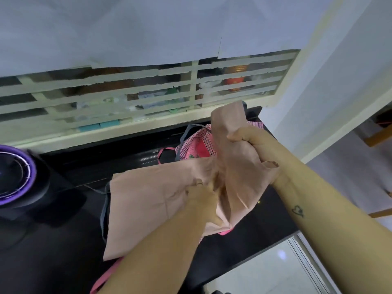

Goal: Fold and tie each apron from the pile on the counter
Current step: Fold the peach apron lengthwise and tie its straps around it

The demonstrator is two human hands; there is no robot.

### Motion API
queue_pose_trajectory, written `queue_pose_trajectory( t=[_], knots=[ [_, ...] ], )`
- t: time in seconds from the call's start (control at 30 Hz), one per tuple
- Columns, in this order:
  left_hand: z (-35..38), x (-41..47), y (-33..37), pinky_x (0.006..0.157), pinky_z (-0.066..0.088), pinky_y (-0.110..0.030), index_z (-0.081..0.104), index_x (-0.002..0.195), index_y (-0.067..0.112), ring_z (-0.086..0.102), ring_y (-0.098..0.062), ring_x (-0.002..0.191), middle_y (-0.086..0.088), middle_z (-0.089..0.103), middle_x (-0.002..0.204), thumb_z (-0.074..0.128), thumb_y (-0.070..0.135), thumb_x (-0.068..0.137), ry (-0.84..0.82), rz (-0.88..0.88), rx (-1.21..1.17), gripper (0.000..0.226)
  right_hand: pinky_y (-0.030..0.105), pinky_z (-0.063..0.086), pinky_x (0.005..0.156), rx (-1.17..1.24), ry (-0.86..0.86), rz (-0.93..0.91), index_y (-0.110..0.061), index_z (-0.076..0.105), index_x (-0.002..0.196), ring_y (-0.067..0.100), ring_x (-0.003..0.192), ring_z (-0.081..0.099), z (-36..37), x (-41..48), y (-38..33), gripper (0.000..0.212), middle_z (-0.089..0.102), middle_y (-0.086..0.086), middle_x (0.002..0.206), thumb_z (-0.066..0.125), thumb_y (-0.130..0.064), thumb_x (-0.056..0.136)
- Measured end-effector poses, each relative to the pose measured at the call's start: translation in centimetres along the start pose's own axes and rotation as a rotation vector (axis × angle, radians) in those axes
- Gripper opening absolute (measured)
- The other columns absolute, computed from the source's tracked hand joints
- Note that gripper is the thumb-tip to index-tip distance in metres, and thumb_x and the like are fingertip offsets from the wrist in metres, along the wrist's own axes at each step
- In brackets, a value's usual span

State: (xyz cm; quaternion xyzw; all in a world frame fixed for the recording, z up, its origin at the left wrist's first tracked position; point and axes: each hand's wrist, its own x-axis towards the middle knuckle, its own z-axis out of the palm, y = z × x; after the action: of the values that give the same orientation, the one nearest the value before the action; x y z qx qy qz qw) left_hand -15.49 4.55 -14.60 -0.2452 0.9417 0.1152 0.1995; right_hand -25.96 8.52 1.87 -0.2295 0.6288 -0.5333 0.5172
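- The peach apron [148,200] lies by the black worktop's [63,251] right front edge, long axis running left to right: left half flat, right half bunched and lifted
- The right hand [246,143] clamps that raised bunch in a fist, toward the back edge
- The left hand [203,198] sits at the crease between the halves, fingers buried in cloth; pinching or pressing, I cannot tell
- The fold probably goes leftward over the flat half, and the right hand is placed to carry it
- The checked apron pile [197,147] lies just behind
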Motion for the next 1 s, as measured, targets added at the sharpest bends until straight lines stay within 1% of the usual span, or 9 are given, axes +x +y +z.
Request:
queue_pose_trajectory(
  t=[0.1, 0.23, 0.37, 0.43, 0.5, 0.6, 0.77, 0.9, 1.0],
  knots=[
    [0.2, -1.7, -3.3, 0.098, 0.041, -0.033, 0.044, 0.137, 0.027, 0.049, -0.027, 0.123, -0.001, 0.042, 0.144, 0.061, 0.038, 0.087, 0.201, 0.114, -0.480, 0.055, 0.036, 0.034, 0.068, -0.026, -0.036, -0.044, -0.011, 0.052, 0.101, 0.029, 0.074, 0.041, 1.3, -0.2, 0.0, 0.034, 0.047, 0.012, 0.082, 0.060, -0.012, 0.068],
    [0.4, -7.0, -9.0, 0.084, 0.045, -0.020, 0.061, 0.113, 0.027, 0.057, -0.006, 0.101, 0.004, 0.058, 0.124, 0.053, 0.017, 0.097, 0.270, -0.305, -1.549, 0.020, 0.023, 0.030, 0.049, -0.272, -0.145, -0.113, -0.012, 0.048, 0.077, 0.010, 0.050, 0.041, 5.7, 1.0, 2.2, 0.013, 0.045, -0.002, 0.056, 0.054, -0.001, 0.082],
    [3.1, -10.5, -13.1, 0.074, 0.047, -0.029, 0.059, 0.123, 0.019, 0.059, -0.016, 0.106, -0.001, 0.061, 0.124, 0.049, 0.035, 0.098, 0.325, -0.744, -1.798, 0.031, 0.023, 0.041, 0.045, -0.396, -0.302, -0.145, -0.026, 0.043, 0.101, 0.013, 0.049, 0.047, 11.2, 2.4, 6.4, 0.038, 0.046, -0.002, 0.063, 0.052, -0.004, 0.072],
    [4.2, -11.5, -13.8, 0.070, 0.051, -0.030, 0.055, 0.129, 0.015, 0.063, -0.015, 0.101, -0.006, 0.062, 0.126, 0.046, 0.039, 0.099, 0.367, -0.758, -1.983, 0.040, 0.029, 0.049, 0.053, -0.456, -0.324, -0.159, -0.037, 0.036, 0.123, 0.018, 0.055, 0.052, 13.9, 3.3, 9.1, 0.063, 0.049, 0.002, 0.069, 0.051, -0.010, 0.068],
    [4.3, -12.1, -13.9, 0.078, 0.050, -0.033, 0.051, 0.133, 0.014, 0.061, -0.013, 0.100, -0.004, 0.062, 0.124, 0.034, 0.048, 0.101, 0.383, -0.719, -2.102, 0.050, 0.035, 0.055, 0.063, -0.560, -0.306, -0.188, -0.033, 0.035, 0.125, 0.020, 0.065, 0.058, 15.7, 3.9, 11.5, 0.063, 0.055, 0.007, 0.074, 0.054, -0.015, 0.067],
    [4.2, -12.7, -14.6, 0.092, 0.044, -0.039, 0.045, 0.140, 0.016, 0.052, -0.021, 0.123, -0.005, 0.055, 0.136, 0.018, 0.061, 0.097, 0.354, -0.724, -2.170, 0.068, 0.029, 0.050, 0.068, -0.745, -0.352, -0.203, -0.032, 0.039, 0.112, 0.010, 0.067, 0.056, 17.6, 4.6, 14.9, 0.040, 0.055, -0.006, 0.068, 0.056, -0.014, 0.081],
    [4.7, -13.6, -16.0, 0.092, 0.049, -0.040, 0.064, 0.120, 0.014, 0.067, -0.027, 0.104, -0.010, 0.070, 0.111, 0.042, 0.054, 0.096, 0.262, -0.607, -2.080, 0.051, 0.012, 0.043, 0.076, -0.856, -0.511, -0.275, -0.032, 0.037, 0.138, -0.001, 0.084, 0.057, 16.7, 4.6, 17.8, 0.052, 0.063, -0.010, 0.092, 0.059, -0.030, 0.091],
    [5.3, -12.0, -15.8, 0.076, 0.051, -0.030, 0.052, 0.126, 0.019, 0.060, -0.013, 0.092, 0.003, 0.062, 0.106, 0.064, 0.026, 0.088, 0.374, -0.806, -1.410, 0.040, 0.049, 0.042, 0.096, -1.070, -0.104, -0.722, -0.019, 0.059, 0.124, 0.023, 0.106, 0.057, 11.4, 4.9, 18.5, 0.041, 0.064, -0.001, 0.114, 0.053, -0.034, 0.087],
    [5.4, -11.5, -14.6, 0.061, 0.037, -0.019, 0.047, 0.128, 0.019, 0.050, -0.003, 0.080, 0.006, 0.056, 0.102, 0.044, 0.008, 0.094, 0.459, -0.828, -1.252, 0.036, 0.059, 0.034, 0.101, -1.285, 0.202, -0.617, -0.018, 0.057, 0.130, 0.034, 0.122, 0.047, 7.2, 5.6, 18.3, 0.049, 0.054, 0.011, 0.133, 0.047, -0.041, 0.087]
  ],
)
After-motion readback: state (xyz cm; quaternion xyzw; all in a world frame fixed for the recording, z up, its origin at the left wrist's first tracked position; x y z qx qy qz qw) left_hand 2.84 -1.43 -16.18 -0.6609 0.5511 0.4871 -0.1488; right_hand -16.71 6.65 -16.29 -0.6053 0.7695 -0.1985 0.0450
